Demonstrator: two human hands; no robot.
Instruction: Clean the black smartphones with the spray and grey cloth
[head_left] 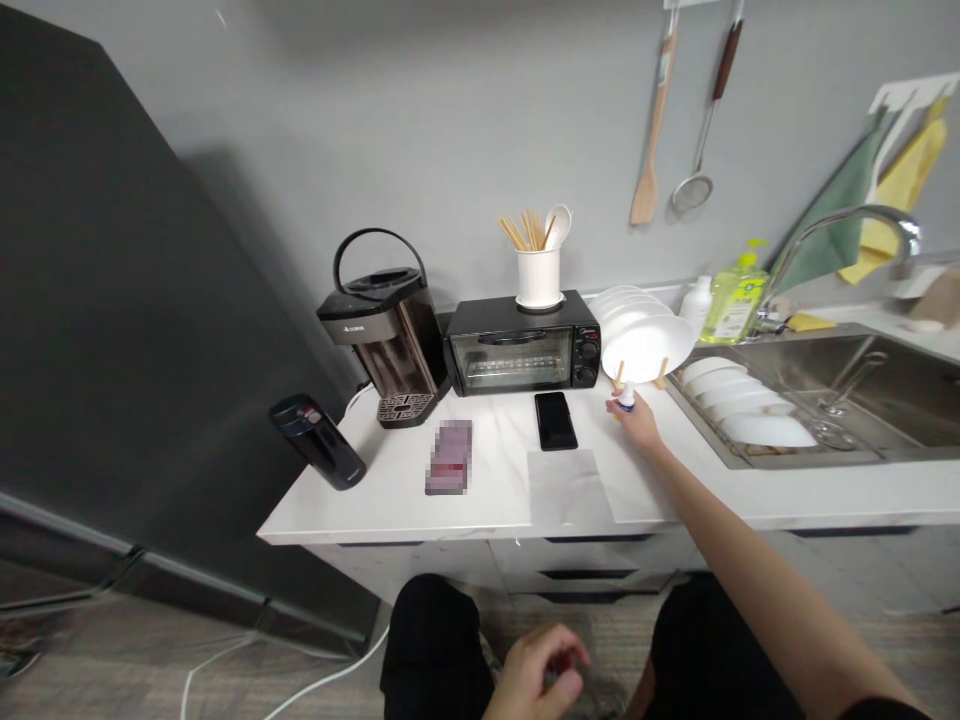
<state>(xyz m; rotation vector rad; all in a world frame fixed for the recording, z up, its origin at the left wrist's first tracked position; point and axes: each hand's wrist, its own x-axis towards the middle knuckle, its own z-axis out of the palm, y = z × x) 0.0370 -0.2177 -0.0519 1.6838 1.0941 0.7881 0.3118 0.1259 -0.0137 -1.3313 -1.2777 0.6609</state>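
Small white bottle (627, 397) (blue-banded) held by right hand (640, 423) beside plates (646, 342).

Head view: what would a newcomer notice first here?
The right hand stretches across the white counter and pinches a small bottle just in front of the upright white plates. Behind the black phone, a black toaster oven sits against the wall. The left hand hangs low by the knees, loosely curled.
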